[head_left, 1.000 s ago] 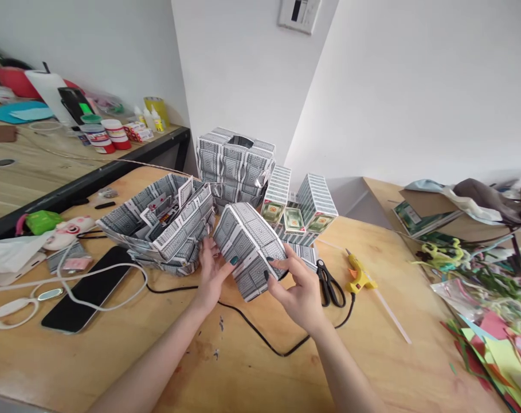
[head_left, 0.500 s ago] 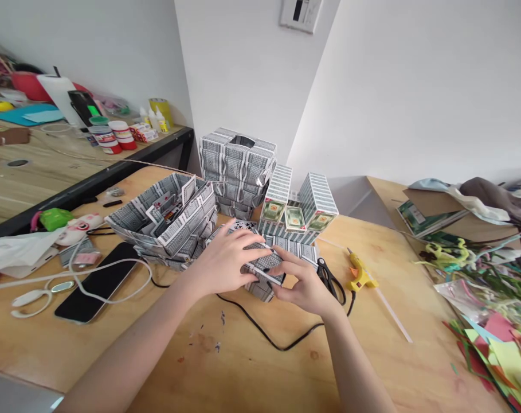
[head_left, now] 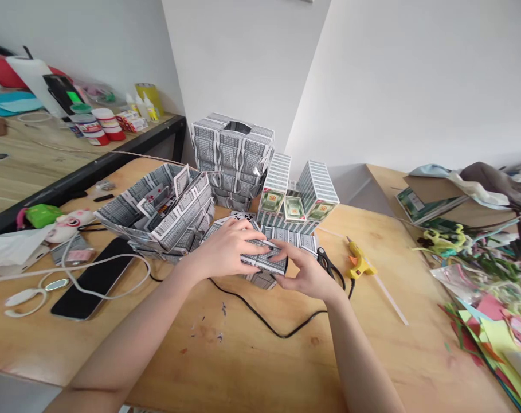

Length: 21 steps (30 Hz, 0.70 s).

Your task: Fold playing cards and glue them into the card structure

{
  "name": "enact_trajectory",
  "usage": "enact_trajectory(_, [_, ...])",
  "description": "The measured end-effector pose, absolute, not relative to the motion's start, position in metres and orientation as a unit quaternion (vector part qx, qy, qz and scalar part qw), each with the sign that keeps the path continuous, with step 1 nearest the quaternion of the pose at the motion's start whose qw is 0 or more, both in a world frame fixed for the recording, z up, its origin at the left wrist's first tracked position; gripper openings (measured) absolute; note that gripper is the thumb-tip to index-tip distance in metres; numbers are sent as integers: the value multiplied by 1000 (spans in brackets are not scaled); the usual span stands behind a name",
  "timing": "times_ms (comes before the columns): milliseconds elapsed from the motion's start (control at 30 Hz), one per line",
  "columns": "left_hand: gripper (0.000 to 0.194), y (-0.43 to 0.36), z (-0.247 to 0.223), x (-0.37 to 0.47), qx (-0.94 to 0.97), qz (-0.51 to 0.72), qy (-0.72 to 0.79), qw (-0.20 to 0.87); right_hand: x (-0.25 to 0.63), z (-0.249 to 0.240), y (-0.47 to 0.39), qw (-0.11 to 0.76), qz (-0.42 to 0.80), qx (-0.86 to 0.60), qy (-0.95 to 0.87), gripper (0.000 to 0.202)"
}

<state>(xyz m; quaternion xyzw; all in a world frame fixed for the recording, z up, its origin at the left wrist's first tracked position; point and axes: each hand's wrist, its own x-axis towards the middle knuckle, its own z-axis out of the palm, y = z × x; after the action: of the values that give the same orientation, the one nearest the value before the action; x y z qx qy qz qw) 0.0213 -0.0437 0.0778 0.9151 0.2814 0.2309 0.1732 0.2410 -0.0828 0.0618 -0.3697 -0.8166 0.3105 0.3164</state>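
Note:
My left hand (head_left: 226, 249) lies over a grey-patterned piece folded from playing cards (head_left: 266, 265), its fingers curved across the top and its thumb at the near side. My right hand (head_left: 305, 272) grips that piece's right end between thumb and fingers. Under it are more folded playing-card blocks (head_left: 266, 280), partly hidden by the hands. Loose playing cards (head_left: 243, 216) show just behind my left fingers. To the left stands an open box made of folded cards (head_left: 126, 212) with cards inside. Behind is a taller folded-card box (head_left: 232, 152) with a dark opening on top.
Stacked card packs (head_left: 314, 192) stand behind my right hand. Black-handled scissors (head_left: 329, 267) and a yellow glue gun (head_left: 359, 261) lie to the right; a black cord (head_left: 260, 315) crosses in front. A phone (head_left: 92, 287) and white cable lie left, craft scraps (head_left: 496, 332) far right.
The view has shifted slightly, so the things sit a little higher in it. Between my hands the folded-card piece now lies flatter, and my right index finger is stretched further over its top.

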Motion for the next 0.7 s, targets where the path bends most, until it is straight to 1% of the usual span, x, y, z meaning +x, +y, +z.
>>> enact_trajectory(67, [30,-45,78,21,924,214,280,147,241,62,-83,316,314,-374,-813,27])
enact_trajectory(167, [27,-45,79,20,932,201,274,127,242,62,-83,310,305,-362,-824,20])
enact_trajectory(400, [24,-46,79,19,932,212,264,130,243,60,-82,306,277,-359,-837,14])
enact_trajectory(567, [22,-48,79,20,930,222,264,130,241,61,-89,316,274,-382,-824,18])
enact_trajectory(700, [22,-49,79,21,927,230,269,120,239,66,-98,341,236,-424,-805,30])
